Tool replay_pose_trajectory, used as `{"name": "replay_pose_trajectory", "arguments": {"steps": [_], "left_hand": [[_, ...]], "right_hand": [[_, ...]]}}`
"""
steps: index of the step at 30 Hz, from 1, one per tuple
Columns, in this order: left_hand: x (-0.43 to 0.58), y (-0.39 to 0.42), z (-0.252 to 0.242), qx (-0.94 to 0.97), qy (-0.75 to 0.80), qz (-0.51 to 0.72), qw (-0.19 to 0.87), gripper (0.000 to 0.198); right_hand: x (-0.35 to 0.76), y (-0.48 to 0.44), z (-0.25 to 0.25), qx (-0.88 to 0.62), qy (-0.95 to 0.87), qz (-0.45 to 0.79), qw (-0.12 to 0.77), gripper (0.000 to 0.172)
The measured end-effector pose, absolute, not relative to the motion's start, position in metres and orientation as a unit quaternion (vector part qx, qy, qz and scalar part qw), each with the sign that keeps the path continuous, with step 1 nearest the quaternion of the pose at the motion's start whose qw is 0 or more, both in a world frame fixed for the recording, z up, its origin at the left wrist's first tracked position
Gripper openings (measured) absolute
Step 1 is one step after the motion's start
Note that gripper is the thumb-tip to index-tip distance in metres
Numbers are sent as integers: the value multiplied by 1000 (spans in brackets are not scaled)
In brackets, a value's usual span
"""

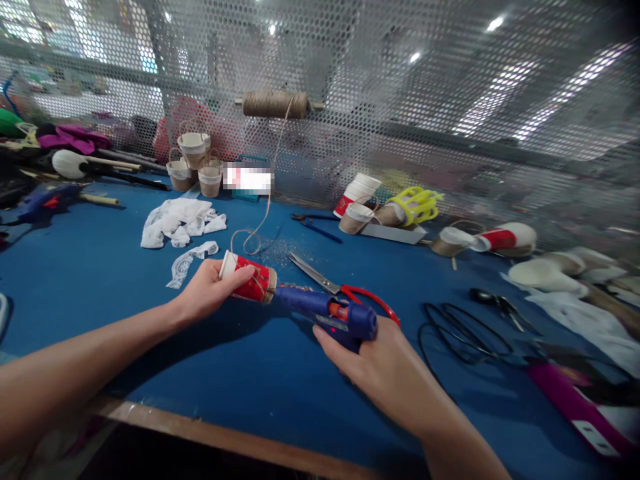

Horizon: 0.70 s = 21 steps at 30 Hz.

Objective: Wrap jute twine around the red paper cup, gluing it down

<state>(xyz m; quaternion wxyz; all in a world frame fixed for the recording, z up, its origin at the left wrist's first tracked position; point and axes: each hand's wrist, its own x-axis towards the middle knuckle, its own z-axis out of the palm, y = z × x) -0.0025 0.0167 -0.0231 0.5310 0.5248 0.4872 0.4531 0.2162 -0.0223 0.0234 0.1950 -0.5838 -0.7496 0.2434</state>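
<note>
My left hand point(207, 287) is closed round a red and white paper cup point(246, 277), which lies sideways with twine wrapped at its base end. In my right hand point(373, 363) is a blue hot glue gun point(330, 310), its nozzle at the twine-wrapped end of the cup; whether it touches I cannot tell. Twine point(270, 193) runs from the cup up to a spool point(275, 105) on the mesh panel. Red-handled scissors point(320, 273) lie just behind the glue gun, blades apart. White lace pieces point(177, 220) lie behind my left hand.
Several small twine-covered baskets point(210, 180) stand at the back left. Pliers point(320, 227), stacked paper cups point(357, 193) and a yellow net-wrapped roll point(413, 205) are at the back. On the right lie a black cable point(463, 330), keys point(505, 310) and a purple power strip point(575, 400).
</note>
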Motion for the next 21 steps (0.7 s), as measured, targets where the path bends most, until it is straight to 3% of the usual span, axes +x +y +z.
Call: {"name": "replay_pose_trajectory", "arguments": {"steps": [21], "left_hand": [[0,13,-22,556,477,461,501,30]], "right_hand": [[214,-22,25,-623,-695,281,223,19]]}}
